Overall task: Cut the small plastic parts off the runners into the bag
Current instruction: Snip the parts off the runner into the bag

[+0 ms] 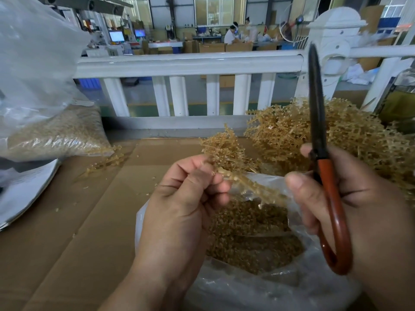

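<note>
Amber-tan plastic runner, a thin stem studded with small parts, is pinched at its upper end between the thumb and curled fingertips of my left hand. Its free end slopes down to the right, over the mouth of the clear plastic bag that lies open below my hands. The bottom of that bag is covered with a layer of small tan cut-off parts.

My right hand is wrapped round the red-brown loop handle of the scissors: fingers curled about it from behind, thumb lying in front. The dark blades are pressed together and point straight up, apart from the runner.

Behind the bag, a small clump of uncut runners lies on the brown cardboard sheet, and a big tangled heap of runners lies to its right. A couple of stray runners lie further left, beside a large clear sack of tan parts. A white railing runs along the far edge
</note>
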